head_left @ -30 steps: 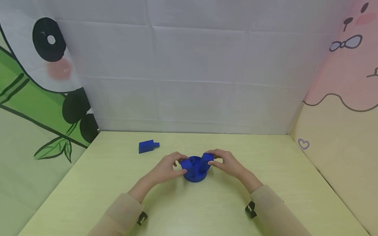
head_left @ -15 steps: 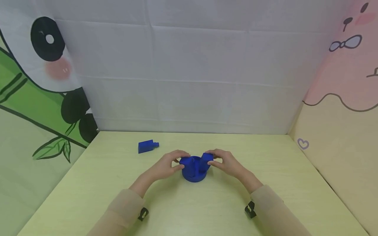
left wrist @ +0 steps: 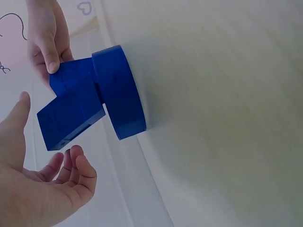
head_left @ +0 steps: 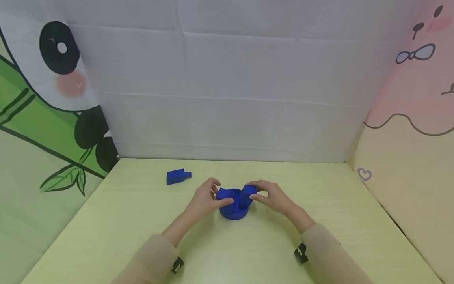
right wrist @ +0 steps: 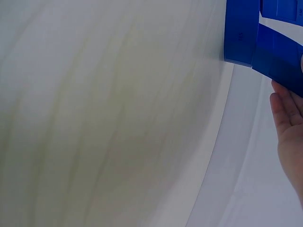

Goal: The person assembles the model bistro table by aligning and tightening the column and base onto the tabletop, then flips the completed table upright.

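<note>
A round blue base (head_left: 234,215) stands on the table, with two blue blocks leaning outward from it. My right hand (head_left: 274,198) pinches the right block (head_left: 249,191) near its top, thumb in front and fingers behind. Beside the left block (head_left: 222,193) is my left hand (head_left: 203,200). In the left wrist view, thumb and fingers of the left hand (left wrist: 42,182) are spread around that block (left wrist: 71,116) with gaps showing, apart from it. The right wrist view shows the right hand's fingers (right wrist: 287,106) under the right block (right wrist: 279,59), the thumb mostly out of frame.
Farther back on the left, a loose blue block (head_left: 175,176) with a narrow peg at one end lies on the pale yellow table (head_left: 234,252). A white cloth wall (head_left: 234,98) rises behind the table, with printed panels at both sides.
My left hand has let go of the left block after turning it, its fingers lifting back and its thumb shifting right. The right hand keeps its grip in place.
</note>
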The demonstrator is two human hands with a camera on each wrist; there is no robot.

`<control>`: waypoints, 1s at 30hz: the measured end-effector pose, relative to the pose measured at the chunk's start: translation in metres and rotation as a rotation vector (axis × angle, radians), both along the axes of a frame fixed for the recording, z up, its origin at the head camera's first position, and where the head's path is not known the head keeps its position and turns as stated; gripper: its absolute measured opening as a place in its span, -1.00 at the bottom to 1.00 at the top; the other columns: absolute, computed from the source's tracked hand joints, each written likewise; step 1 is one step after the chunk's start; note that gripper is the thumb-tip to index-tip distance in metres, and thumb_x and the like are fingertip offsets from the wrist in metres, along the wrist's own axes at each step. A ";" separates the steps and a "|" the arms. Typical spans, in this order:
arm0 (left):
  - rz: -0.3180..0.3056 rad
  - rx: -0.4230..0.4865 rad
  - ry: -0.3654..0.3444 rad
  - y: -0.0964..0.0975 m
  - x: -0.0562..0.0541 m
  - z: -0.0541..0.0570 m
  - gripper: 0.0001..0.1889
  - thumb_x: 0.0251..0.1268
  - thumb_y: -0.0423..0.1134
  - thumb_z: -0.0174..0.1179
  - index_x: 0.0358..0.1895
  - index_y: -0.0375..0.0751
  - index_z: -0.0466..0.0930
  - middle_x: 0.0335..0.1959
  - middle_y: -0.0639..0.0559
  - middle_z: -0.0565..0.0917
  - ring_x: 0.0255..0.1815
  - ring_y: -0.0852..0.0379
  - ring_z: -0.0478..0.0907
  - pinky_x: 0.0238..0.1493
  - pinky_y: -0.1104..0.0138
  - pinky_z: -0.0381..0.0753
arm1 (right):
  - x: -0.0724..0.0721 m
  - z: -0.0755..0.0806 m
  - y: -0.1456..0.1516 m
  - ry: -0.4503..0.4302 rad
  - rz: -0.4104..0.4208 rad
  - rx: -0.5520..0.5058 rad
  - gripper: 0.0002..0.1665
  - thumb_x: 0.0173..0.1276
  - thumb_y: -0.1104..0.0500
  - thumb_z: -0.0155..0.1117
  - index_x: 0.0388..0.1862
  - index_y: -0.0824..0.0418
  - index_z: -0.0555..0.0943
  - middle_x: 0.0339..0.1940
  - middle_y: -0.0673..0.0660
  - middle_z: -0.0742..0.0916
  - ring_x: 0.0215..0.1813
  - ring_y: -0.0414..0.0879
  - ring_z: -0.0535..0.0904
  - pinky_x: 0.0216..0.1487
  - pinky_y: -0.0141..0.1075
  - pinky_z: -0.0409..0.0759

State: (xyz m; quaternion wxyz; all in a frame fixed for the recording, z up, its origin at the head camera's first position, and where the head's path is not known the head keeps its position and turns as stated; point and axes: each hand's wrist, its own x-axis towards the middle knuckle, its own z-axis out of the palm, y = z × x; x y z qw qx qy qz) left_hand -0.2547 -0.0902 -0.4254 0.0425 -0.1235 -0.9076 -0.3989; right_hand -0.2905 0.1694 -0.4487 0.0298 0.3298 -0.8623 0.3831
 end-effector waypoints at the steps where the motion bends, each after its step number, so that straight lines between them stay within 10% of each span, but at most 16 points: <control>1: -0.002 -0.001 -0.005 0.001 0.000 -0.001 -0.30 -0.10 0.16 0.42 0.03 -0.21 0.40 -0.31 0.00 0.53 -0.37 0.11 0.45 -0.38 0.35 0.52 | 0.000 0.000 0.000 0.001 0.001 -0.002 -0.53 0.32 0.08 0.25 0.19 0.12 0.52 0.08 0.06 0.66 0.01 -0.09 0.63 0.13 -0.13 0.53; 30: -0.364 -0.087 0.052 0.000 -0.020 -0.006 -0.62 0.41 -0.25 0.05 0.26 -0.09 0.43 0.09 -0.09 0.53 0.07 0.01 0.47 0.02 0.11 0.55 | -0.003 -0.002 0.001 -0.002 0.011 -0.017 -0.55 0.33 0.05 0.24 0.17 0.13 0.52 0.07 0.05 0.66 0.01 -0.10 0.63 0.13 -0.12 0.53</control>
